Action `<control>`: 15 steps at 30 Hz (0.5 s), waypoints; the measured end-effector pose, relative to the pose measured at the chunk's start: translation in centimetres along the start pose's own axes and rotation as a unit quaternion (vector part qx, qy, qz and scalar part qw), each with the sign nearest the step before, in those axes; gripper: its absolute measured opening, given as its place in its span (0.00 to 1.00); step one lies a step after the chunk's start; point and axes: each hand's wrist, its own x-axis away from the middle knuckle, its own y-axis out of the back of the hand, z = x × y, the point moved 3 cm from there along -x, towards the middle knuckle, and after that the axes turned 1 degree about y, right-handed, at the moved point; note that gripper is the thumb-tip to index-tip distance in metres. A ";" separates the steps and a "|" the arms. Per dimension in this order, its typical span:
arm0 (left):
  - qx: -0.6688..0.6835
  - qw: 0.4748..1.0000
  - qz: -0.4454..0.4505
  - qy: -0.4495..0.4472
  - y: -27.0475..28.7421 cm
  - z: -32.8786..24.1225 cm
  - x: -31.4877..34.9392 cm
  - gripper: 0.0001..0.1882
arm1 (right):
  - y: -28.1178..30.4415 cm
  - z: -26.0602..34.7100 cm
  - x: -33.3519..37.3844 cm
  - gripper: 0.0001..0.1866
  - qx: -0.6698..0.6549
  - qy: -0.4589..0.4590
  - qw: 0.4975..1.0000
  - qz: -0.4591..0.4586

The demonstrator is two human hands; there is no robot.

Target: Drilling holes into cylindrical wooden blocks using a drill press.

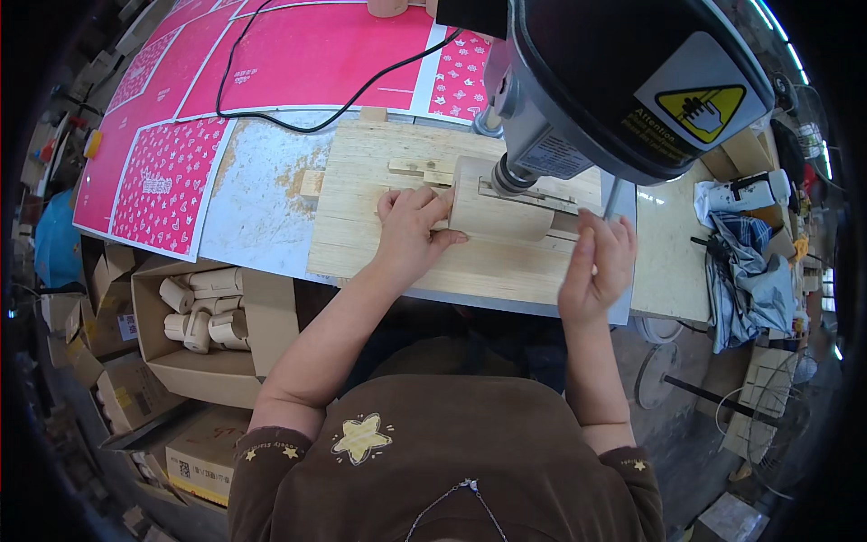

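Observation:
A pale wooden cylinder (506,206) lies on its side on a plywood board (361,194), beneath the chuck (512,176) of a drill press (623,81). My left hand (415,228) grips its left end, fingers curled and thumb along the near side. Close to the cylinder's right end, my right hand (598,266) is closed around a grey metal lever (615,196) that comes down from the machine. Narrow strips run along the top of the cylinder. Whether a bit in the chuck touches the wood is hidden.
Small wooden blocks (411,168) sit behind the cylinder. A black cable (361,90) crosses pink printed sheets (316,59) at the back. Below the table's left side, a cardboard box (203,361) holds several wooden pieces (200,330). Grey cloth (745,271) hangs at the right.

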 end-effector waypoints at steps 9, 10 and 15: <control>0.004 1.000 -0.004 0.001 0.2 0.2 0.2 0.26 | 4.5 0.4 -5.6 0.11 -0.146 -0.024 0.980 -0.132; 0.005 1.000 -0.012 -0.005 0.2 0.3 0.2 0.29 | 5.5 0.9 -8.3 0.12 -0.098 -0.080 0.987 -0.095; 0.043 0.999 -0.012 0.000 -0.2 -0.1 -0.7 0.25 | 3.3 -4.9 -16.5 0.18 -0.114 -0.050 0.992 -0.037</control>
